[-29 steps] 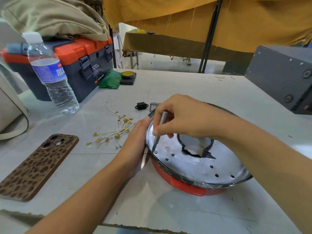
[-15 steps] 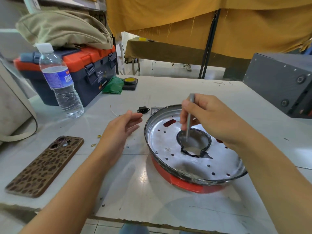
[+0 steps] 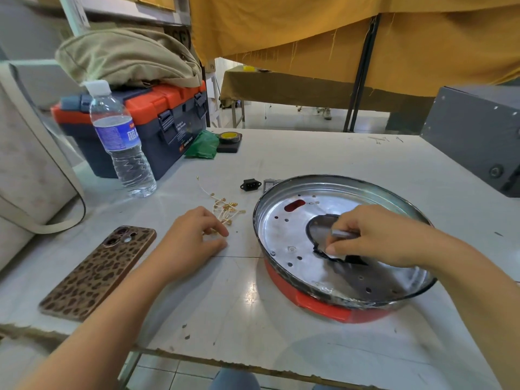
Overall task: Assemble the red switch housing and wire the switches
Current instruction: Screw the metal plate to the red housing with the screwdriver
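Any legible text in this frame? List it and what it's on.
Nothing reads cleanly.
Water bottle: blue label carries white print and a small red mark, too blurred to read.
Toolbox: white lettering and an orange brand tag on the front, too small to read.
Beige bag on the toolbox: dark letters behind its right end, partly hidden, unreadable.
Tape roll, phone, red housing: no text visible.

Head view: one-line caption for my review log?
Right hand holds a metal tool over the red housing; left hand reaches the wires.
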`<act>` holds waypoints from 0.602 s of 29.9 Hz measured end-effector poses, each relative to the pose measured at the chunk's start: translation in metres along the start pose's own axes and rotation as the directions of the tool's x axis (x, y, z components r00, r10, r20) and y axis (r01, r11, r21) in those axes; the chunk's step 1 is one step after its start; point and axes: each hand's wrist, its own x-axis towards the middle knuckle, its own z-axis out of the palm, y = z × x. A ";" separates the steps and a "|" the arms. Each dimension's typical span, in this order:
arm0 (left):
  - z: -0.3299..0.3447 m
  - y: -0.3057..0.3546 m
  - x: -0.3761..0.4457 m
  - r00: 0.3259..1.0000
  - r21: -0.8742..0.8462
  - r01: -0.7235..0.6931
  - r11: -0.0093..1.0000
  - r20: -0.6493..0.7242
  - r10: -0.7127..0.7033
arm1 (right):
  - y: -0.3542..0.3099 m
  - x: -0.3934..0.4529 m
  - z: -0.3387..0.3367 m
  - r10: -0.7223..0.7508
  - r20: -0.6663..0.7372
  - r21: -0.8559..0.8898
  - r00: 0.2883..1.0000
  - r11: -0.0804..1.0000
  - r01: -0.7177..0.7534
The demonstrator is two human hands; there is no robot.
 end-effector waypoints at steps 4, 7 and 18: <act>0.007 -0.001 0.003 1.000 0.055 -0.013 0.998 0.023 0.012 | -0.001 0.002 0.002 0.017 0.058 -0.028 0.998 0.999 -0.015; 0.010 -0.001 0.004 0.999 0.066 -0.037 0.997 -0.007 0.037 | 0.000 0.005 0.002 0.035 0.065 -0.036 0.997 0.999 -0.033; -0.001 0.028 0.002 0.963 -0.311 -0.134 0.941 -0.264 0.050 | -0.007 0.014 0.006 0.067 0.081 -0.004 0.994 0.998 -0.067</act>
